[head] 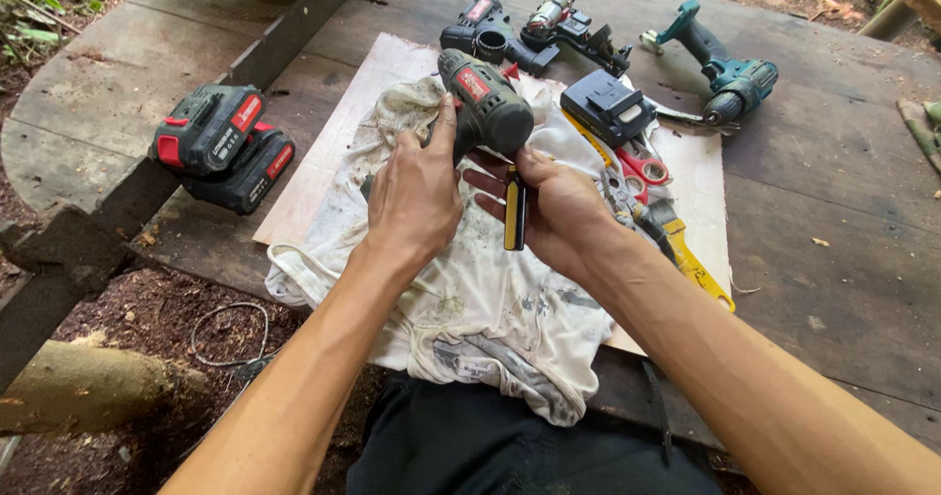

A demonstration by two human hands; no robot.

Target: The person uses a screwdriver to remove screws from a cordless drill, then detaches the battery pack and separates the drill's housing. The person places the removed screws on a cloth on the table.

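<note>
Left of the hands lie two red-black battery packs (pixel 223 146); beyond them, a teal drill (pixel 723 75); right, red-handled scissors (pixel 642 169).

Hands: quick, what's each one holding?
Left hand: closed around the dark drill.
Right hand: holds the drill from below, a black-and-yellow tool in its fingers.
</note>
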